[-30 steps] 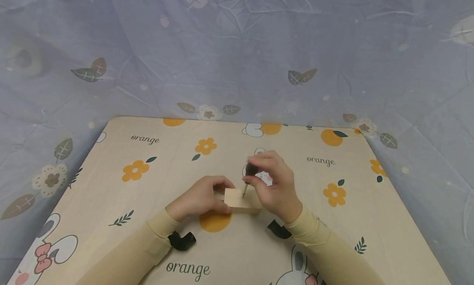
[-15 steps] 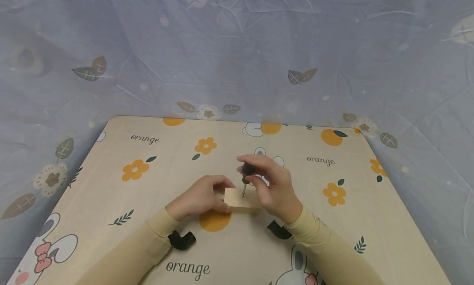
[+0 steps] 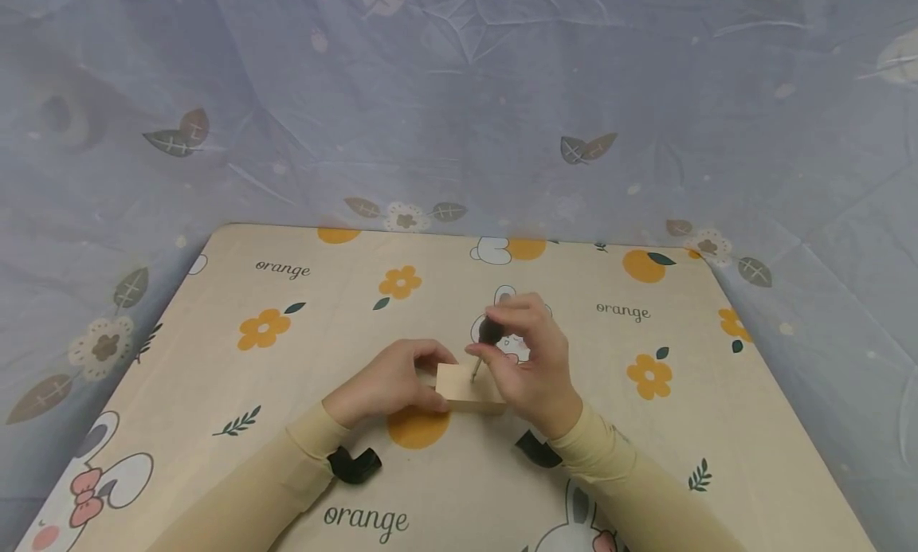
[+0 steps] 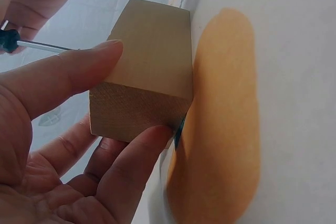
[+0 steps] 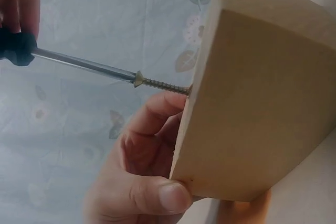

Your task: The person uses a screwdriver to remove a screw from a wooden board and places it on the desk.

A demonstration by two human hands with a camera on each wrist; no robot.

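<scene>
A pale rectangular wooden block (image 3: 455, 385) lies on the table before me. My left hand (image 3: 387, 385) grips its left end, thumb on the near side in the head view. My right hand (image 3: 541, 369) holds a screwdriver by its dark handle (image 3: 491, 330), above the block. In the right wrist view the steel shaft (image 5: 84, 64) meets the head of a brass-coloured screw (image 5: 164, 85). The screw's point is in the block's upper face, with much of its thread exposed. In the left wrist view my thumb (image 4: 100, 64) overlaps the tip of the shaft and hides the screw.
A cream cloth (image 3: 323, 329) printed with oranges, flowers and rabbits covers the table. Behind and at both sides hangs a grey-blue patterned curtain (image 3: 459, 106). Black pieces stick out beneath the left sleeve (image 3: 315, 432) and right sleeve (image 3: 598, 448).
My right fingers straightened and shifted left around the screwdriver handle, then curled back. The handle swung more upright and now leans right again. The block and left hand stay in place.
</scene>
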